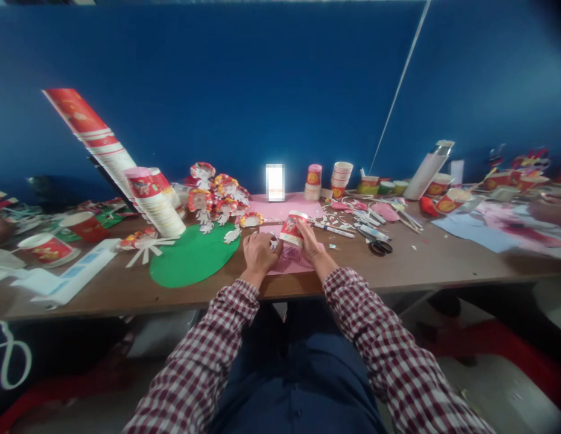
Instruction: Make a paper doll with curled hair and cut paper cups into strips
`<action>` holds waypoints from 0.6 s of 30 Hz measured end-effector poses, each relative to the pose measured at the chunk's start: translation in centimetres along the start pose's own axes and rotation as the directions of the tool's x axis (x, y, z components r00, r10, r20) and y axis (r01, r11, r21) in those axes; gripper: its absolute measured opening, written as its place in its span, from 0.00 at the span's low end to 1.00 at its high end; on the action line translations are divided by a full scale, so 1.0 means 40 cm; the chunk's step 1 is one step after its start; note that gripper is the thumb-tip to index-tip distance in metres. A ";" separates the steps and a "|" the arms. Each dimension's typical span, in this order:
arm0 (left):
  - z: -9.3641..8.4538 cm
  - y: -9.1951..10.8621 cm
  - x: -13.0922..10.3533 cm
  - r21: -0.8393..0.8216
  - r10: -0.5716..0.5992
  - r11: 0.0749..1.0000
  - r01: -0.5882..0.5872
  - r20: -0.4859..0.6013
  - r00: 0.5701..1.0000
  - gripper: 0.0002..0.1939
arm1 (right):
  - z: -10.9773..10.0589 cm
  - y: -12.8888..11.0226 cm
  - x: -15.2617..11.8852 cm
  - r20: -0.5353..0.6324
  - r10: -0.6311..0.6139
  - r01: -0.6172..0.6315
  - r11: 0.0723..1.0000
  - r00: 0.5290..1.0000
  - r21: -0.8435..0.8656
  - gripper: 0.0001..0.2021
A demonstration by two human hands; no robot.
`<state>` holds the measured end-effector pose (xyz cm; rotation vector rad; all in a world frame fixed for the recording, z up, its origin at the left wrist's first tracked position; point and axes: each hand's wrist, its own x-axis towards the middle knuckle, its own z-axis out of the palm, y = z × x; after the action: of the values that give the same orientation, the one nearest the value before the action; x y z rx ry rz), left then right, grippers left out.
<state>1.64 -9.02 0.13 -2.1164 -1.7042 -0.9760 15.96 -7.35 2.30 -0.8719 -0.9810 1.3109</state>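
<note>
A red and white paper cup is tilted in my right hand, whose fingers wrap around its right side. My left hand is closed just left of the cup. A small white paper piece with dark marks shows at its fingertips, mostly covered by them. Both hands are above a pink paper sheet near the table's front edge. To the left, several cut-paper figures with frilled red and yellow rims stand close together.
A green oval sheet lies left of my hands. Tall leaning cup stacks stand behind it. Black-handled scissors, a marker and paper scraps lie to the right. A bright phone-like screen faces me at the blue partition.
</note>
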 end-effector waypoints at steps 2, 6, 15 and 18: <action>-0.003 0.001 0.002 -0.005 0.021 1.000 -0.021 0.024 0.999 0.15 | -0.004 0.014 0.002 0.056 -0.010 0.009 1.000 0.998 0.017 0.22; -0.002 -0.004 0.004 0.047 0.108 0.992 -0.114 0.114 0.988 0.12 | -0.020 0.042 0.007 0.162 -0.018 0.014 1.000 0.987 0.025 0.21; 0.017 -0.017 0.002 0.074 0.077 0.994 -0.082 0.065 0.995 0.11 | -0.022 0.054 0.013 0.149 -0.011 -0.001 0.997 0.989 0.078 0.21; 0.018 -0.018 0.002 0.080 0.079 0.993 -0.083 0.046 0.996 0.11 | -0.016 0.051 0.013 0.129 -0.015 0.000 0.994 0.992 0.112 0.22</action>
<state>1.23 -8.33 -0.50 -2.1502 -1.6347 -0.8294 15.84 -6.64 0.21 -0.7039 -0.9999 1.4163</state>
